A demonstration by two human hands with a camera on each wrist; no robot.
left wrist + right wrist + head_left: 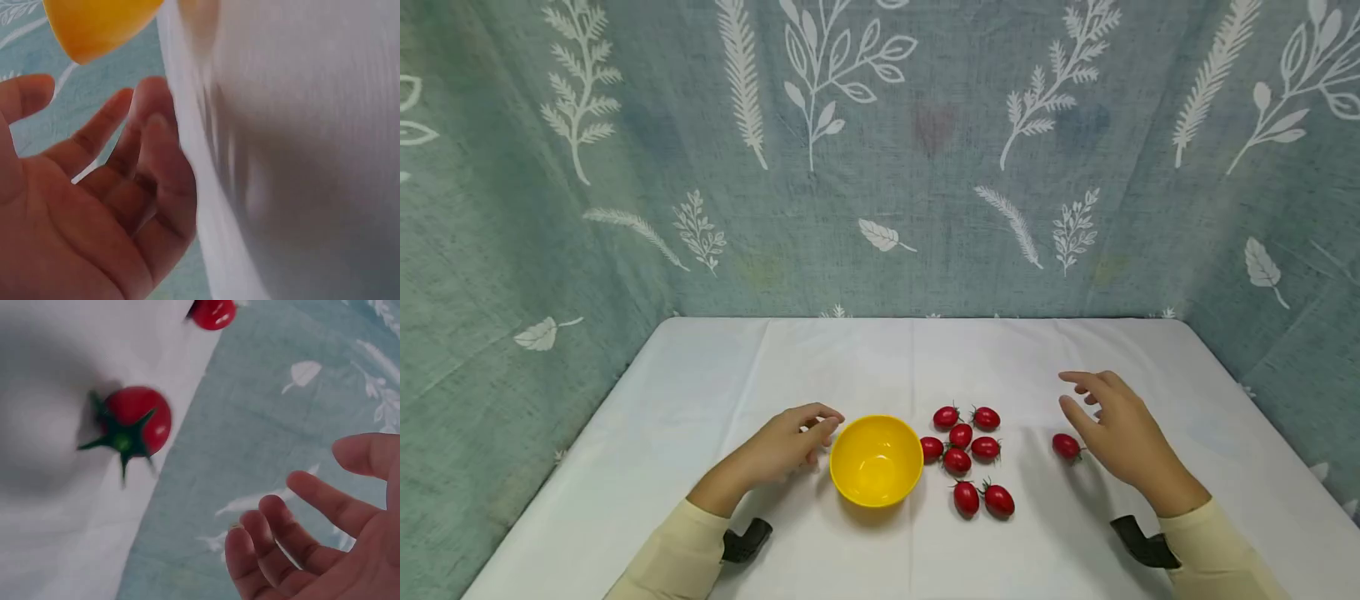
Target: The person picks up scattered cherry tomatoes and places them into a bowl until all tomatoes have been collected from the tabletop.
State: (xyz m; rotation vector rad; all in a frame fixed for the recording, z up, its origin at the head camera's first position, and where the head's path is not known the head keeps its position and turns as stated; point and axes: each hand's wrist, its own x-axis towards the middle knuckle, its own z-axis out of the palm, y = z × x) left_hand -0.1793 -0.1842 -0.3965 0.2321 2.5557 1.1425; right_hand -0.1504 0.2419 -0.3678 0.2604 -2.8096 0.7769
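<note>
A yellow bowl (pixel 877 462) stands on the white cloth, its inside bare. Just left of its rim is my left hand (pixel 786 446), fingers loosely bent and holding nothing. In the left wrist view, a gap shows between that hand's fingertips (pixel 115 100) and the bowl (pixel 103 25). My right hand (pixel 1116 433) hovers over the right part of the table, thumb and fingers apart, with nothing in its grasp. Nearest to it lies a single cherry tomato (pixel 1066 447); its green stalk end (pixel 124 439) faces the right wrist camera. Several more cherry tomatoes (pixel 957 461) lie right of the bowl.
A white cloth (pixel 820 358) covers the table. Green-grey curtains (pixel 940 250) with white leaf prints hang behind it and along both sides. A black band (pixel 747 540) is on my left wrist and another black band (pixel 1146 543) on my right.
</note>
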